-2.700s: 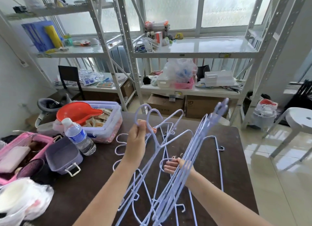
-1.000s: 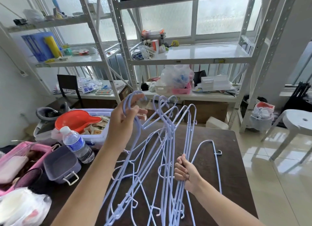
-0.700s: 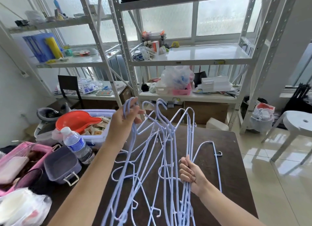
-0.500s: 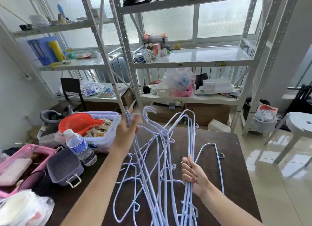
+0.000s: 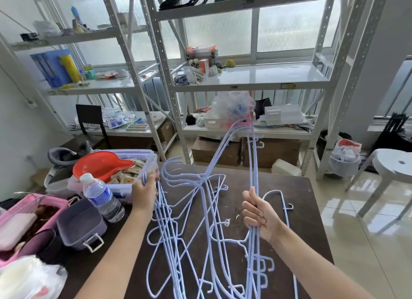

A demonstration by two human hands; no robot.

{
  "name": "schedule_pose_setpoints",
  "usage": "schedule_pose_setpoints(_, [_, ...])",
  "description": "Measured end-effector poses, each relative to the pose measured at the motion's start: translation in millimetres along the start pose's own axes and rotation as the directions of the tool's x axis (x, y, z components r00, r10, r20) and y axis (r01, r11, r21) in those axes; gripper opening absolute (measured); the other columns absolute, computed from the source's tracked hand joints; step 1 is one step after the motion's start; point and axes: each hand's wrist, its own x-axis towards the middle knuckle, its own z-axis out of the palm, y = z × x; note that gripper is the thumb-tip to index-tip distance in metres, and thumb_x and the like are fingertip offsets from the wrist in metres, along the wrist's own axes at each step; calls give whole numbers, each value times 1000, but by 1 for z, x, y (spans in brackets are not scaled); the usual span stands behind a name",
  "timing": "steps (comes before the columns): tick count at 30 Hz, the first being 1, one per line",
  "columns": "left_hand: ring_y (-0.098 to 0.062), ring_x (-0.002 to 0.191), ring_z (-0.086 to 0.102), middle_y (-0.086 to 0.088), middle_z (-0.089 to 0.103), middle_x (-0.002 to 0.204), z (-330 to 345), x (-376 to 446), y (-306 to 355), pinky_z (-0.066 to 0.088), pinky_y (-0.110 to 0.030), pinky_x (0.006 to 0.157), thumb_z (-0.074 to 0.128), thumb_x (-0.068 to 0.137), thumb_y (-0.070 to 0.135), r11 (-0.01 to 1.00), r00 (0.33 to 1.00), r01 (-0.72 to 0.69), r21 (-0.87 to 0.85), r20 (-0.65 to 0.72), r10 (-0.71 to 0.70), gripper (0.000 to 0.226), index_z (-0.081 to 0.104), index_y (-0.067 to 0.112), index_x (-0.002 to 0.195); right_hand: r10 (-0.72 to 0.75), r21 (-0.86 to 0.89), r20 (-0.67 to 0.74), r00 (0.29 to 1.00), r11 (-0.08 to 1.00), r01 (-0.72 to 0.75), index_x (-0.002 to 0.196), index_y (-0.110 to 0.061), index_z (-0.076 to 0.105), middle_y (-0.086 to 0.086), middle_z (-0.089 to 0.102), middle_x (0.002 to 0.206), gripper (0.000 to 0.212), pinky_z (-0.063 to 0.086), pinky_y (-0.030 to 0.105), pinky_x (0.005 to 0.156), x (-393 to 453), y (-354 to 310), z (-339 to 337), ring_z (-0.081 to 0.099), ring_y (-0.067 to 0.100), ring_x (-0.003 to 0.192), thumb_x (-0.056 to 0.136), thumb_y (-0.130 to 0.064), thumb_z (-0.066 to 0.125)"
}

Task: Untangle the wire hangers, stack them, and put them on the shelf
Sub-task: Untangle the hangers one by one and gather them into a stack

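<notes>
A bundle of hangers [image 5: 253, 243] is gripped upright in the right hand [image 5: 259, 214] above the table [image 5: 296, 209]; hooks, apparently tangled, are pinched by the left hand [image 5: 143, 192].

Looks like a cluttered storeroom or workroom: white slotted-steel shelving [image 5: 169, 80] stuffed with odds and ends, cardboard boxes [image 5: 214, 151] underneath, frosted windows [image 5: 287, 26], tiled floor [image 5: 367, 209], plastic stool [image 5: 394, 164], dark worktable [image 5: 296, 209].
</notes>
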Motion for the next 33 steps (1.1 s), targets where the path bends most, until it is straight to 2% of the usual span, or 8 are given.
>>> schedule_pose_setpoints(7, [-12,52,40,1,61,70,6,11,-17,32,-16,43,42,93,21,998,997,70,-6,-20,-70,28,65,5,95,-139,-516,-262,955,857,-17,51,-14,35,-8,32,28,43,23,8,25,4,-52,67,26,2,19,90,-32,40])
schedule_pose_setpoints(13, [-11,53,41,1,58,68,10,9,-17,33,-18,49,43,93,19,998,998,60,-4,25,-60,25,64,6,90,-495,-949,-316,809,159,-273,67,-12,40,-3,31,47,31,20,14,31,30,-66,102,25,2,30,93,-27,48])
schedule_pose_setpoints(15, [-10,52,41,0,59,69,11,8,-17,34,-17,48,42,93,19,998,997,63,-1,51,-63,27,65,4,92,-504,-949,-300,810,71,-307,67,-12,45,-3,33,48,31,22,14,31,37,-65,116,28,2,28,93,-27,49])
schedule_pose_setpoints(19, [-7,46,57,-2,64,77,11,12,-17,43,-8,43,42,93,25,992,986,123,-25,120,-119,32,63,2,101,-387,-907,-177,905,422,3,55,-18,41,-12,32,34,42,17,11,28,28,-73,152,23,2,24,97,-20,40])
schedule_pose_setpoints(23, [-6,57,68,-1,74,74,9,13,-9,49,-25,71,27,93,46,941,929,271,-203,310,-201,54,63,6,102,-352,-600,-31,936,756,264,40,-22,41,-7,15,34,47,19,9,30,17,-84,171,12,8,26,86,-30,40])
schedule_pose_setpoints(26, [-16,73,71,-5,76,77,7,7,14,49,-34,81,19,87,57,819,888,330,-469,448,-101,71,74,14,78,-307,-443,-94,947,865,236,40,-21,44,-5,9,42,42,20,10,27,22,-78,166,8,11,32,80,-34,42])
schedule_pose_setpoints(28, [-20,88,70,-9,75,92,3,7,34,48,-37,84,22,77,68,770,845,363,-524,534,-34,78,72,9,91,-255,-375,-168,952,910,178,42,-19,42,-7,14,36,39,22,10,23,28,-72,149,12,6,26,78,-36,47])
schedule_pose_setpoints(33, [-23,93,69,-11,74,94,7,6,76,54,-35,84,69,41,69,753,772,394,-527,634,40,82,71,5,93,-93,-243,-437,895,970,-18,39,-17,38,-7,27,27,61,16,11,21,31,-51,86,23,2,18,98,-32,28])
